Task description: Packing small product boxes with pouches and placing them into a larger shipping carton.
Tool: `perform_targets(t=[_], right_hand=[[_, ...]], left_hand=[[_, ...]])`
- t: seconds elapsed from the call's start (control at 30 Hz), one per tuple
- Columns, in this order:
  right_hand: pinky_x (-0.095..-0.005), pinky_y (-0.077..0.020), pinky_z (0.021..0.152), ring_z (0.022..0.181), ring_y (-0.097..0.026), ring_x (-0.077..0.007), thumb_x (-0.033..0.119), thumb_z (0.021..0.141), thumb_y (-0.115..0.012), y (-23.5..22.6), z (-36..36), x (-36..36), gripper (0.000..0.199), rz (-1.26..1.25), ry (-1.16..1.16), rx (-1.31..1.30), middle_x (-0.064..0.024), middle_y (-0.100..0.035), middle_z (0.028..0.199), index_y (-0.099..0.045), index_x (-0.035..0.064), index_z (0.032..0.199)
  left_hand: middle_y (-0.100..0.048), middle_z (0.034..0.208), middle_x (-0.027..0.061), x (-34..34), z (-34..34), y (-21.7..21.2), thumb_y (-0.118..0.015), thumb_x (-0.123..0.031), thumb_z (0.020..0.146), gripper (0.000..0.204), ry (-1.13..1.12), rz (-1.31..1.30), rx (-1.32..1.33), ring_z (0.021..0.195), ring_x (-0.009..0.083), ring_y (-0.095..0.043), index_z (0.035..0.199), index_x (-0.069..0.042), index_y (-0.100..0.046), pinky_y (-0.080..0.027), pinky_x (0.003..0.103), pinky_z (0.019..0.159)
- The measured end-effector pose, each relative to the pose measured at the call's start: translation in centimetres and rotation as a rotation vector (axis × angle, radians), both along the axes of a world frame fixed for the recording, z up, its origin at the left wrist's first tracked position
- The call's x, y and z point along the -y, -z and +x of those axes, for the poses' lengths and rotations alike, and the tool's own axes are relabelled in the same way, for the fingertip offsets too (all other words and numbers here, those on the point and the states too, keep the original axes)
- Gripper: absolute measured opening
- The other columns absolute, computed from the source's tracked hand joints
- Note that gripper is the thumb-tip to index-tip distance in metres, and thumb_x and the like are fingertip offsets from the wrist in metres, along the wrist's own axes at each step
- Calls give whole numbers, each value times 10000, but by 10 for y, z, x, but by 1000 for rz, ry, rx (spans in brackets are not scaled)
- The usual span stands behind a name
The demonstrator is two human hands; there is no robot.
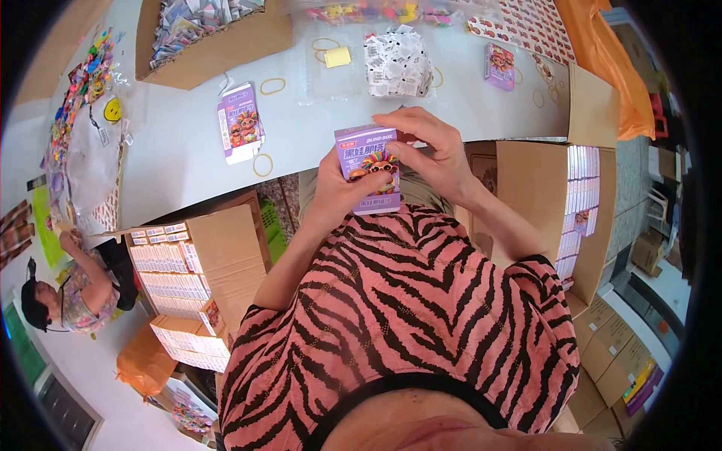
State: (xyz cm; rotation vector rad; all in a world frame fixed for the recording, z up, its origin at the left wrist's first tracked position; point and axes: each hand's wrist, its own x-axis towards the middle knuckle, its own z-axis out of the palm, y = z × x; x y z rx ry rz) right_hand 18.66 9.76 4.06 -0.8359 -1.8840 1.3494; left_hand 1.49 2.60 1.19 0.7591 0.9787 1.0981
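Observation:
A small purple cardboard box (357, 154) with a colourful cartoon figure on its front is held upright at the table's near edge, in front of my body. My left hand (335, 188) wraps around its left side, the thumb lying across the front. At the upper right corner my right hand (435, 146) grips the box, with a finger along the top edge and the thumb on the front. Whether the top flap is fully closed cannot be made out. A flattened-looking purple box (242, 124) lies on the table to the left, beside a rubber band (262, 164).
An open carton (207, 69) of small packets stands far left, beside a pile of white packets (397, 64) and a yellow pad (338, 57). Another purple box (499, 66) lies right. Cartons of packed boxes flank me, left (233, 252) and right (519, 188). A person (79, 289) sits left.

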Motion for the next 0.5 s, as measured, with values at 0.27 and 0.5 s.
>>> perform_targets(t=[0.27, 0.5], right_hand=[[-293, -484, 801, 914, -605, -178, 80, 889, -579, -9, 13, -28, 204, -113, -260, -42, -100, -647, 977, -655, 10, 1065], [-289, -484, 808, 918, -621, -172, 56, 883, -577, -18, 16, -45, 199, -174, -412, 100, -96, -667, 962, -663, 25, 1060]], left_hand=[[-664, 951, 121, 2, -5, -7, -674, -8, 805, 354, 124, -90, 201, 853, 155, -647, 1129, 0, -533, -537, 282, 760], [-663, 945, 87, 0, -11, 4, -677, 8, 788, 333, 160, -103, 131, 852, 126, -638, 1098, -5, -554, -526, 265, 763]])
